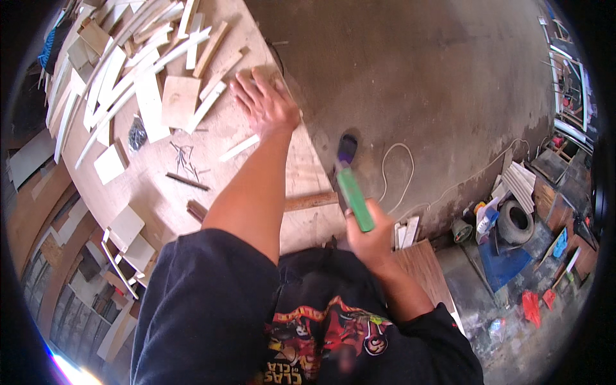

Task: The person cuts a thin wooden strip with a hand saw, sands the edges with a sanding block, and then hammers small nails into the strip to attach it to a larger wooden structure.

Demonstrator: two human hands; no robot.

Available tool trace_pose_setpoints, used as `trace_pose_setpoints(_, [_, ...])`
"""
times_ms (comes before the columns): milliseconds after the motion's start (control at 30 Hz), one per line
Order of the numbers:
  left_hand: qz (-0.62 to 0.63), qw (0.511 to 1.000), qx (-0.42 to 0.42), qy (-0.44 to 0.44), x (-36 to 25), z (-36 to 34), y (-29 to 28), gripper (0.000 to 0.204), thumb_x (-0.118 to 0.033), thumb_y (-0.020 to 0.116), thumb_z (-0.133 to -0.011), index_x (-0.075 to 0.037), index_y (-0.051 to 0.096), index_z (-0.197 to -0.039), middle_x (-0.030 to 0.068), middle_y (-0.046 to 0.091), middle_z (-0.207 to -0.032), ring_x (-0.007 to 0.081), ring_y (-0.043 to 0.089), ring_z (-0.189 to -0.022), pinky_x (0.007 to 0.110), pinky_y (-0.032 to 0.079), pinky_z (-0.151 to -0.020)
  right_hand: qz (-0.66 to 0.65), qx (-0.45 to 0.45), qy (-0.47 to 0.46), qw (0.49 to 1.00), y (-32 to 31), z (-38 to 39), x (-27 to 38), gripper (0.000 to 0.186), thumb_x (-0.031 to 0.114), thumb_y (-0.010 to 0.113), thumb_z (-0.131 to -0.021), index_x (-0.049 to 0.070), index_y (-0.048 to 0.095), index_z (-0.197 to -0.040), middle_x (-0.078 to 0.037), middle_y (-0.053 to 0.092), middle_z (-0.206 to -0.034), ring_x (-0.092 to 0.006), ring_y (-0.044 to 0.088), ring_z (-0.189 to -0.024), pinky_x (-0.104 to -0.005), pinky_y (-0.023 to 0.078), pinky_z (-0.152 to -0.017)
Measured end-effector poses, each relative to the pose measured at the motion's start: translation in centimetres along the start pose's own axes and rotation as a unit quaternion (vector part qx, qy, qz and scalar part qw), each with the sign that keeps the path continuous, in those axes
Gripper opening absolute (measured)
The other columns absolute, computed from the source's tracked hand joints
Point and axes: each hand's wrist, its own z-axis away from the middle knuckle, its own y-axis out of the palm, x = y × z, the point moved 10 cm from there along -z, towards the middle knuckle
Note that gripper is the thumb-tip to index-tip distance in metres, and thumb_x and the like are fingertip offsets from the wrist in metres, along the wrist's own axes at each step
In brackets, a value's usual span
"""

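My left hand (266, 106) lies palm down near the table's right edge, fingers spread. Close to its fingertips are pale wood strips (206, 108) and a square wood block (180, 101). A short white strip (239, 148) lies beside my left wrist. My right hand (372, 236) is closed around a green-handled tool (355, 200), held past the table's edge. Motion blurs that tool; its far end meets a dark purplish shape (347, 147), and I cannot tell whether they are joined. Loose nails (183, 157) and a thin dark rod (187, 181) lie left of my forearm.
Wood offcuts (128, 83) crowd the far left of the wooden table (221, 173). There too sits a small clear bag of dark bits (137, 133). A pale cable (410, 163) loops over the concrete floor. Rightward stand a tyre (515, 221) and a blue sheet (504, 266).
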Motion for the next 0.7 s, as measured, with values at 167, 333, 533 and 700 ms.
trace_pose_setpoints(167, [0.014,1.0,0.008,0.0,-0.3,1.0,-0.6,0.065,-0.034,0.039,-0.105,-0.005,0.022,-0.16,0.0273,0.014,-0.167,0.0487,0.007,-0.155,0.056,0.008,-0.127,0.022,-0.038,-0.053,0.998,-1.5,1.4,1.7,0.016,0.008,0.074,-0.082,0.004,0.06,-0.089,-0.017,0.063,-0.071,-0.0392,0.066,-0.064,-0.0462,0.052,-0.058])
trace_pose_setpoints(333, [-0.016,1.0,-0.003,0.018,0.4,0.5,0.1,0.065,-0.034,0.046,-0.105,-0.007,0.025,-0.159,0.025,0.019,-0.166,0.0486,0.011,-0.155,0.056,0.015,-0.126,-0.007,0.017,-0.134,0.991,1.6,2.4,3.0,0.019,0.007,0.076,-0.077,0.005,0.06,-0.087,-0.014,0.063,-0.075,-0.0359,0.066,-0.066,-0.045,0.053,-0.06])
trace_pose_setpoints(533, [-0.014,0.998,-0.055,0.02,0.7,0.4,0.3,0.065,-0.044,0.044,-0.105,-0.012,0.029,-0.159,0.0223,0.022,-0.166,0.0467,0.014,-0.155,0.056,0.016,-0.126,-0.009,0.02,-0.116,0.993,1.7,2.9,0.1,0.02,0.007,0.076,-0.077,0.005,0.059,-0.086,-0.014,0.061,-0.072,-0.0354,0.065,-0.063,-0.0453,0.052,-0.058])
trace_pose_setpoints(700, [-0.009,0.999,-0.038,0.014,0.3,0.6,0.0,0.065,-0.04,0.041,-0.105,-0.009,0.027,-0.159,0.0236,0.019,-0.167,0.0436,0.01,-0.157,0.054,0.01,-0.127,-0.022,-0.005,-0.086,0.996,0.1,1.7,-3.6,0.021,0.007,0.076,-0.077,0.006,0.057,-0.086,-0.014,0.059,-0.071,-0.0351,0.064,-0.062,-0.0453,0.051,-0.057])
